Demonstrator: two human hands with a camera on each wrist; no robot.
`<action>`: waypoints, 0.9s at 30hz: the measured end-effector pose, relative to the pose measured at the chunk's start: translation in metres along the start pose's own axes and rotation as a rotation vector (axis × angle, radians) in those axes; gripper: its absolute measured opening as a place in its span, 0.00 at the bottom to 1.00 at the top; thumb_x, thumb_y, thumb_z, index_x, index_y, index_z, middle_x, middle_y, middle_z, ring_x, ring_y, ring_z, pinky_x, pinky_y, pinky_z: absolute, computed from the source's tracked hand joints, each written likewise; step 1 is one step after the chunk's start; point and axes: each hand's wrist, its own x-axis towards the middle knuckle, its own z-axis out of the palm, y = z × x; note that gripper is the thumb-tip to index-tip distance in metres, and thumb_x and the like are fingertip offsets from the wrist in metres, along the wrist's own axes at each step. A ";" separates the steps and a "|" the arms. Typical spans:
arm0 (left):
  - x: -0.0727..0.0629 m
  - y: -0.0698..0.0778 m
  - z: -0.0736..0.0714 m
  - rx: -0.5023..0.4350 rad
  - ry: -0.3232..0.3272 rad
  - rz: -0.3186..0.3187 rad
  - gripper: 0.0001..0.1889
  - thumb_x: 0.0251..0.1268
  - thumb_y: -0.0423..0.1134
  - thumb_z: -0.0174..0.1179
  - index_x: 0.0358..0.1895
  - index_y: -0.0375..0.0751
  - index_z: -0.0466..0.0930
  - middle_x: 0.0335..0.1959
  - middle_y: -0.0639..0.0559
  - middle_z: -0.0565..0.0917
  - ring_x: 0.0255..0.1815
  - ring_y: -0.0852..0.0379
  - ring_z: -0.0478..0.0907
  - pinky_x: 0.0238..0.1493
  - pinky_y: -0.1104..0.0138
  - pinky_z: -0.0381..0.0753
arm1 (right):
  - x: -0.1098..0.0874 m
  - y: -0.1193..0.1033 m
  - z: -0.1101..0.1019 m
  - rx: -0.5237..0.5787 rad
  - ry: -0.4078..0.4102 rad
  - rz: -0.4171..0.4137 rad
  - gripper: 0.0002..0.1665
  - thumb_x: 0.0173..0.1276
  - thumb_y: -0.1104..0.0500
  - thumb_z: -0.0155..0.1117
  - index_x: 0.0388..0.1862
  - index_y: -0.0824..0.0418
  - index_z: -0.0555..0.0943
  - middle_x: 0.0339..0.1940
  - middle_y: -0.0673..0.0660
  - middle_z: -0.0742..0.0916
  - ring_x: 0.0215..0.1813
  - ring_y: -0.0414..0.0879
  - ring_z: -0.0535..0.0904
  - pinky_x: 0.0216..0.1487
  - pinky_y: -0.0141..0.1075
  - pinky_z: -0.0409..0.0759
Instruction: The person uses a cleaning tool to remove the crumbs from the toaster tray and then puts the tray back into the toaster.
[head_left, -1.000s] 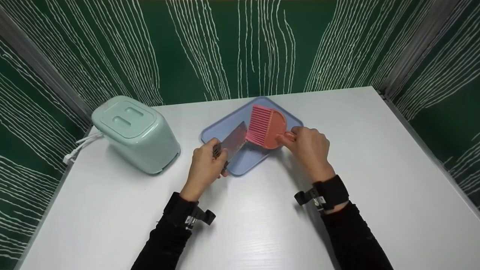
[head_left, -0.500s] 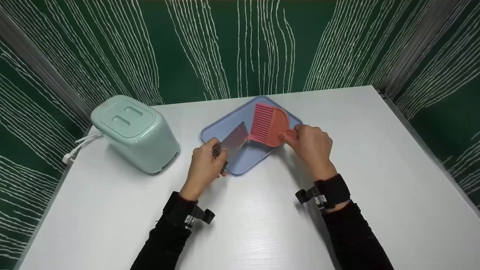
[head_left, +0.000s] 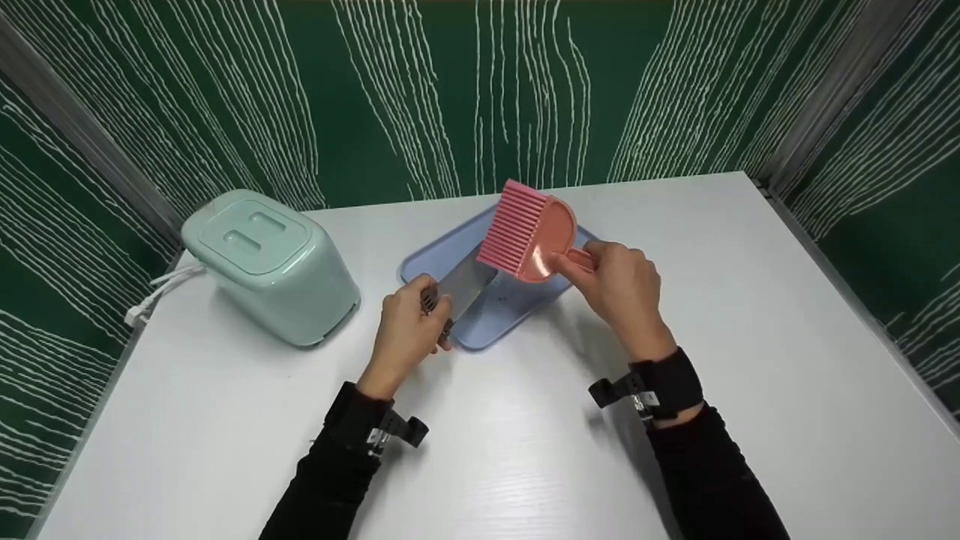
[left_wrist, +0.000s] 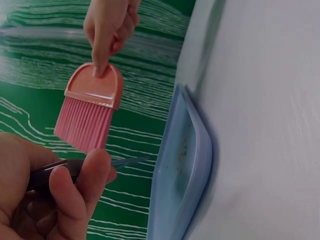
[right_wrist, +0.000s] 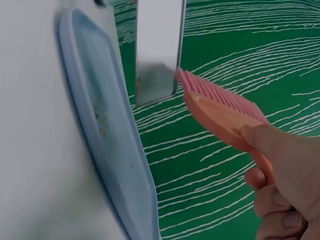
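My left hand (head_left: 405,326) grips the dark slotted end of a flat metal crumb tray (head_left: 466,286). In the right wrist view this crumb tray (right_wrist: 157,55) has a thin raised rim and a few specks near its lower end. A coral brush (head_left: 553,238) with pink bristles is held by its short handle in my right hand (head_left: 619,296), thumb against its body. The bristles are close to the crumb tray's far end; contact is uncertain. Both are above a blue tray (head_left: 517,319), where brown crumbs (left_wrist: 182,155) lie scattered.
A mint-green toaster (head_left: 292,285) with its lid on stands at the left of the white table (head_left: 510,465). Its white cord and plug (head_left: 139,315) lie by the table's left edge. Green walls with white streaks rise behind and beside the table.
The brush rose towards the back and shifted left over the crumb tray's far end, turning its bristled face more into view. The crumb tray tilted slightly in my left hand. The toaster stayed put.
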 end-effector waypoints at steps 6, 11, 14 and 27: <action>0.001 -0.002 0.000 -0.050 -0.002 -0.017 0.07 0.78 0.34 0.58 0.37 0.40 0.76 0.21 0.47 0.84 0.12 0.57 0.84 0.14 0.63 0.83 | -0.002 -0.013 0.000 0.105 -0.088 -0.002 0.38 0.69 0.31 0.72 0.18 0.50 0.62 0.16 0.45 0.62 0.22 0.41 0.57 0.26 0.37 0.53; 0.001 0.000 0.001 -0.081 -0.003 -0.016 0.07 0.77 0.33 0.59 0.36 0.40 0.76 0.22 0.47 0.83 0.12 0.57 0.83 0.12 0.64 0.81 | -0.004 -0.018 0.004 0.145 -0.143 0.010 0.38 0.68 0.29 0.72 0.18 0.49 0.62 0.16 0.44 0.63 0.23 0.41 0.60 0.27 0.37 0.56; 0.001 0.001 0.001 -0.092 -0.001 -0.014 0.07 0.77 0.33 0.59 0.36 0.39 0.76 0.22 0.46 0.82 0.11 0.57 0.83 0.12 0.65 0.80 | -0.005 -0.017 0.005 0.145 -0.148 0.016 0.38 0.68 0.29 0.72 0.18 0.50 0.63 0.16 0.44 0.64 0.23 0.41 0.61 0.27 0.37 0.57; -0.001 0.002 0.002 -0.110 -0.003 0.006 0.07 0.78 0.34 0.59 0.37 0.38 0.77 0.21 0.46 0.83 0.12 0.56 0.84 0.12 0.65 0.80 | -0.002 -0.008 0.005 0.037 -0.093 -0.005 0.38 0.69 0.32 0.73 0.19 0.50 0.61 0.17 0.45 0.63 0.23 0.42 0.57 0.27 0.37 0.53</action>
